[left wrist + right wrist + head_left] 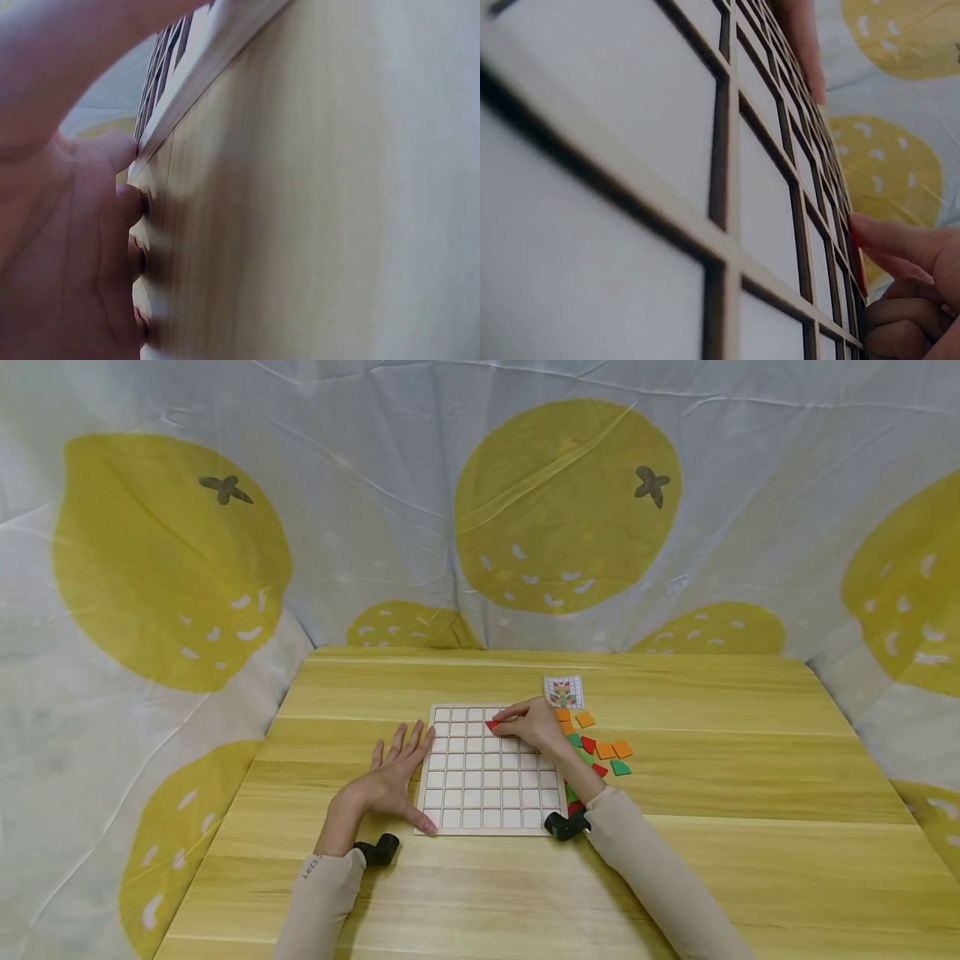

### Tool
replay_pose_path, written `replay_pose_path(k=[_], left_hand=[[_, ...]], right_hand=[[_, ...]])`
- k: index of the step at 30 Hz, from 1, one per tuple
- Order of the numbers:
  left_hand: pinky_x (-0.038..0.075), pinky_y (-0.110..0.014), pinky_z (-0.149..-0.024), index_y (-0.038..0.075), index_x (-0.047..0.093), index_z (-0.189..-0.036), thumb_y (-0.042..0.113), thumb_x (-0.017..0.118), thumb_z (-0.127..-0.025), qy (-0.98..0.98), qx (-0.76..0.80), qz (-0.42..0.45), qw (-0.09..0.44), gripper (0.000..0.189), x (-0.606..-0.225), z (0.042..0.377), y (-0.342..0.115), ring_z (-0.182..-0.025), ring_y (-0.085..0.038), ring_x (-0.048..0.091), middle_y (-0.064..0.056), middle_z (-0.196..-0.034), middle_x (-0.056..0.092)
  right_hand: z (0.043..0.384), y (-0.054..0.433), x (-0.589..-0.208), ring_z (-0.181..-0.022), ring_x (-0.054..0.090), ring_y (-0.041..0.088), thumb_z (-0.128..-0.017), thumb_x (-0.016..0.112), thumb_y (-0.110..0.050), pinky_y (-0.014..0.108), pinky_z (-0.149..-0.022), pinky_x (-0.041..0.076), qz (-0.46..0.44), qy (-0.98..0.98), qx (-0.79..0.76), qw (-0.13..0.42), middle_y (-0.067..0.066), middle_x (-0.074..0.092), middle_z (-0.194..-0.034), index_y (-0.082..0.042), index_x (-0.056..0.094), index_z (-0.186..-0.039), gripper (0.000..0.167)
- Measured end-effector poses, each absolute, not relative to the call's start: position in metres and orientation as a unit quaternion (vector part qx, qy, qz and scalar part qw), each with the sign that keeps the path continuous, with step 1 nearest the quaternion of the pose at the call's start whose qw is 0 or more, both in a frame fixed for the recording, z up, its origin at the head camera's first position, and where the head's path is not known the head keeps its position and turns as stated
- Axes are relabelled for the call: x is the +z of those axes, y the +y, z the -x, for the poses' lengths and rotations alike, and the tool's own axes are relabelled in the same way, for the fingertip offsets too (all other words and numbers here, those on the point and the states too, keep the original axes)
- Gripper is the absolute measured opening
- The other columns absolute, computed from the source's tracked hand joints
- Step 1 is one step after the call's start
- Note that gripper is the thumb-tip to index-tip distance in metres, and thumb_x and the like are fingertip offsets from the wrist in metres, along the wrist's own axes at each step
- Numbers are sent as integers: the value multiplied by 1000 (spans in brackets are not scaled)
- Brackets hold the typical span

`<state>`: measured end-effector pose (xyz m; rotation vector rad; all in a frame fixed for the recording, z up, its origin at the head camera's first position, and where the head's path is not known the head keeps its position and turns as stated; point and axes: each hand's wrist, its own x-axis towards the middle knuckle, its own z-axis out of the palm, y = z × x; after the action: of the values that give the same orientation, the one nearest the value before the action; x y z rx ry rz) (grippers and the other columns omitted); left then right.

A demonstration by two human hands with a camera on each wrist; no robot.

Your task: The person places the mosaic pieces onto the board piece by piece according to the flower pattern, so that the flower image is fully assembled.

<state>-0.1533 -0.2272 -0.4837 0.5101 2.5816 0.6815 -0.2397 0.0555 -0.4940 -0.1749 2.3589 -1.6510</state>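
A white grid board (472,777) with wooden dividers lies on the table. Over its second row from the back, my right hand (528,724) pinches a small red piece (491,724) between thumb and fingertips. In the right wrist view the red piece (856,238) shows at the fingertips, right at the dividers. My left hand (390,783) is spread along the board's left side, with the thumb at the near corner and the index fingertip at the edge. The left wrist view has the palm (60,247) beside the board's wooden side (202,75).
Right of the board lie loose orange squares (622,749), green pieces (620,767) and red pieces (588,745), partly hidden by the right forearm. A small pattern card (563,692) lies behind them. A lemon-print cloth (405,510) hangs behind the wooden table (750,760).
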Motion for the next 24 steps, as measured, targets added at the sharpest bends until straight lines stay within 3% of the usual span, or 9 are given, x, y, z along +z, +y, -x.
replay_pose_path(k=[10, 14, 17, 20, 24], left_hand=[[-14, -73, -121, 10, -4, -167, 51, 99, -58, 928, 246, -185, 208, 156, -483, 153, -224, -158, -45, -22, -19, -173, -18], [-14, -73, -121, 9, -4, -167, 51, 99, -58, 928, 245, -187, 208, 156, -484, 154, -225, -158, -45, -22, -19, -173, -18], [-14, -73, -121, 8, -5, -167, 52, 99, -58, 928, 244, -188, 209, 156, -484, 154, -226, -158, -45, -22, -20, -173, -18], [-14, -73, -121, 9, -5, -167, 53, 98, -58, 928, 244, -187, 211, 156, -484, 154, -227, -158, -45, -23, -19, -172, -19], [-15, -73, -121, 9, -5, -167, 53, 98, -58, 929, 241, -186, 212, 156, -485, 154, -227, -158, -45, -23, -19, -172, -20]], right_hand=[[240, 62, -494, -59, 55, 12, -86, 85, -13, 23, -56, 39, 51, 809, -571, 133, 16, 79, -110, -5, 83, -101, 17], [242, 75, -489, -52, 38, 11, -90, 82, -18, 25, -55, 32, 38, 810, -570, 136, 9, 72, -82, -7, 83, -107, 20], [244, 92, -487, -52, 27, 13, -91, 81, -20, 26, -54, 28, 38, 816, -561, 133, 8, 65, -80, -8, 82, -110, 23], [244, 113, -485, -60, 31, 12, -90, 81, -20, 25, -55, 30, 28, 822, -554, 125, 4, 70, -99, -7, 81, -112, 25], [242, 140, -482, -59, 31, 12, -90, 81, -18, 24, -53, 29, 6, 822, -554, 131, -8, 56, -69, -6, 80, -114, 27]])
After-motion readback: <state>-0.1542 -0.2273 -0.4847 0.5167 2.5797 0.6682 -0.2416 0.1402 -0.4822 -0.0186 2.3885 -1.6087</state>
